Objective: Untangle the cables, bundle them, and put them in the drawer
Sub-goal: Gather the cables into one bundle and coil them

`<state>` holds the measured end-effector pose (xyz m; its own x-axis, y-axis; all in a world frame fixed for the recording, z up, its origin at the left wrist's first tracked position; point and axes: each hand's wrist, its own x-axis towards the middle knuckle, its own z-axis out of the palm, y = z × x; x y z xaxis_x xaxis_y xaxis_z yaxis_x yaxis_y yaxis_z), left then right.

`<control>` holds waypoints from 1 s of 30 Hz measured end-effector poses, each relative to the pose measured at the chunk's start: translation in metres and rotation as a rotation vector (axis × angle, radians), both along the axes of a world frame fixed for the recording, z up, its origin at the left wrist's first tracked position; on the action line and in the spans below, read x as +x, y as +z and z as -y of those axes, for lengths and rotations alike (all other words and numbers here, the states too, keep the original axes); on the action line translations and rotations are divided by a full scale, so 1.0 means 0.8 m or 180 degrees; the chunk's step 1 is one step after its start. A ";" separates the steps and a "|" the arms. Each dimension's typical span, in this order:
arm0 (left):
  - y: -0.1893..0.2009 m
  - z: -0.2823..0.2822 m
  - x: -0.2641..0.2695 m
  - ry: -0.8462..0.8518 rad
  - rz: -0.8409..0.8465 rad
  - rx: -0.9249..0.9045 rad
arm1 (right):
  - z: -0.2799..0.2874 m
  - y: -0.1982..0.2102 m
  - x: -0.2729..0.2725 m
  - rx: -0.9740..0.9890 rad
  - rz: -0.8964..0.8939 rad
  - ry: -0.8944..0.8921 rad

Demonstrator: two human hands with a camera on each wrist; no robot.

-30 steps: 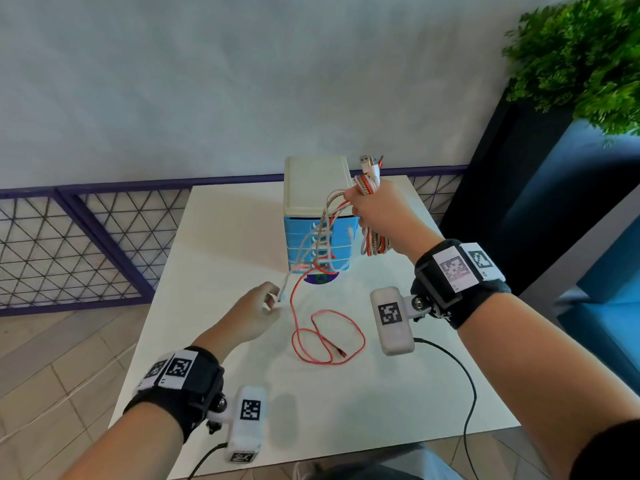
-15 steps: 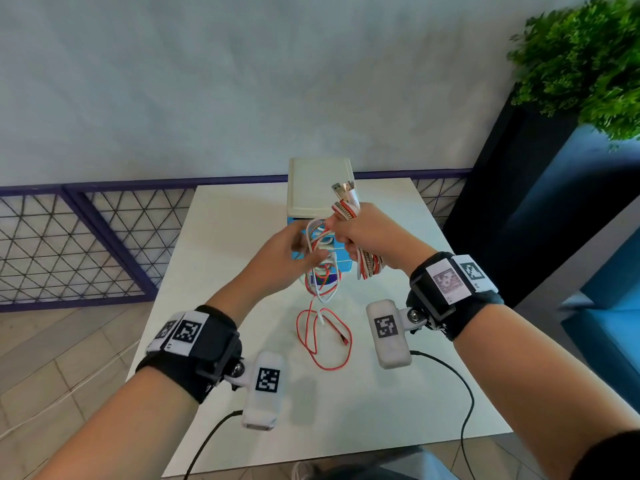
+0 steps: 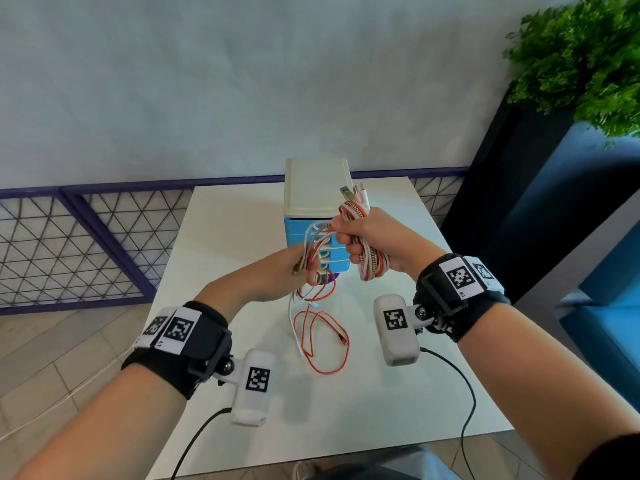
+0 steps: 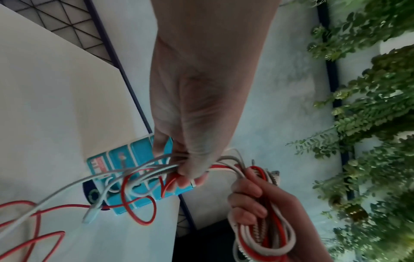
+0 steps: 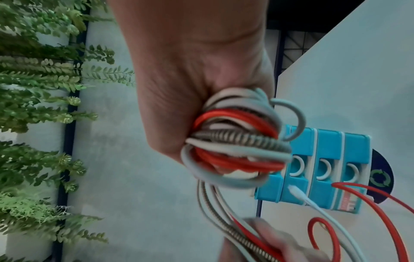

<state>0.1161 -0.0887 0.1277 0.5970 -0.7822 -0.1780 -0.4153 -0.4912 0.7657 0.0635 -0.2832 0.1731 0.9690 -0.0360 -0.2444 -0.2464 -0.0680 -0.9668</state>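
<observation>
Moved: left hand (image 3: 277, 277) now up at the strands, off the table.
Grip: left pinches loose cables (image 3: 320, 336); right hand (image 3: 372, 240) clenches coiled bundle (image 3: 370, 261).
Progress: coiling partway; tails trail, drawer unit (image 3: 317, 202) shut.

Drawer unit (image 3: 317, 216) stands on the table (image 3: 221, 237) toward its far edge, railing (image 3: 86, 244) behind and to the left, plant (image 3: 581, 60) off to the right. Right hand (image 3: 372, 237) sits just before the unit's front with the coiled bundle (image 3: 370, 265) in its fist; left hand (image 3: 277, 275) is beside it, lower and to the left, pinching loose strands. Loose cable ends (image 3: 318, 337) trail down onto the table before the unit, between the two wrists.
</observation>
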 end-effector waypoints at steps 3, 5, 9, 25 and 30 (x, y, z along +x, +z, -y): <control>-0.008 -0.006 -0.001 0.0029 -0.0254 -0.0071 | 0.002 0.003 0.001 0.0020 -0.0030 -0.0165; 0.000 -0.004 -0.004 0.0176 -0.0660 -0.0596 | 0.003 0.006 0.001 -0.0190 -0.0053 -0.0048; 0.013 0.010 0.001 0.0758 -0.1930 -0.1692 | -0.007 0.014 -0.001 -0.0443 -0.0039 0.0422; 0.020 -0.003 -0.021 0.0198 -0.2556 -0.1339 | 0.001 0.001 -0.004 0.0169 0.0125 0.0347; 0.005 -0.003 -0.027 0.0170 -0.2464 -0.1491 | 0.001 -0.008 -0.002 0.0747 0.0190 0.0202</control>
